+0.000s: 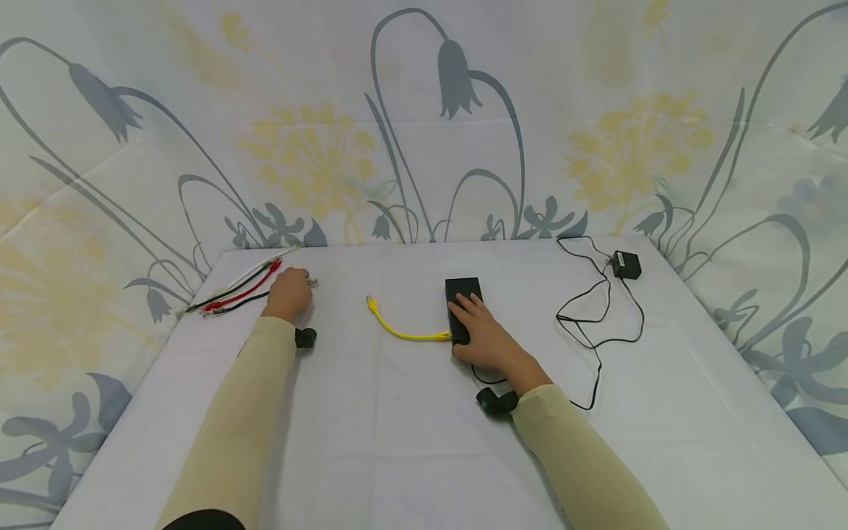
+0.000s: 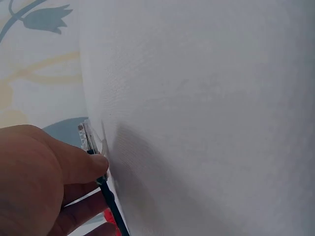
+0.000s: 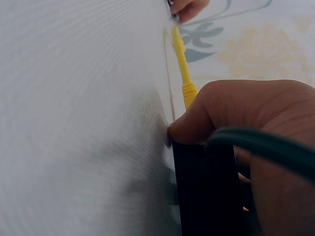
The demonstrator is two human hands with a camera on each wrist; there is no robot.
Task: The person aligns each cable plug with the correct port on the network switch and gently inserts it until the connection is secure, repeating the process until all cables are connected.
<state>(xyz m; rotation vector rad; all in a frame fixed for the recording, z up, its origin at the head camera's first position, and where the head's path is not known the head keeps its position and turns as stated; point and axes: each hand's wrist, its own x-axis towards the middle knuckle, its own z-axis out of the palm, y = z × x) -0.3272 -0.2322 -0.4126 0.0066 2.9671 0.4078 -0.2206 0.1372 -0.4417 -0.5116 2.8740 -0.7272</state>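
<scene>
Left hand [image 1: 288,293] pinches a black cable [image 2: 113,206] narrowly between thumb and fingers, just behind its clear plug [image 2: 87,136], beside a red cable [image 1: 255,287] at the far left of the tabletop [image 1: 371,412]. Right hand [image 1: 489,340] lies with fingers spread over a black box [image 1: 458,285] just right of centre, thumb at its near left edge; a yellow cable [image 1: 407,336] extends left from that box, and a black adapter [image 1: 626,265] lies at the far right.

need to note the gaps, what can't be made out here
Head: part of the black box, hidden under the right hand.
Head: any lettering on the black adapter, too small.
Left wrist: rest of the black cable, cut by bottom edge.
Right wrist: most of the left hand, cut by top edge.
</scene>
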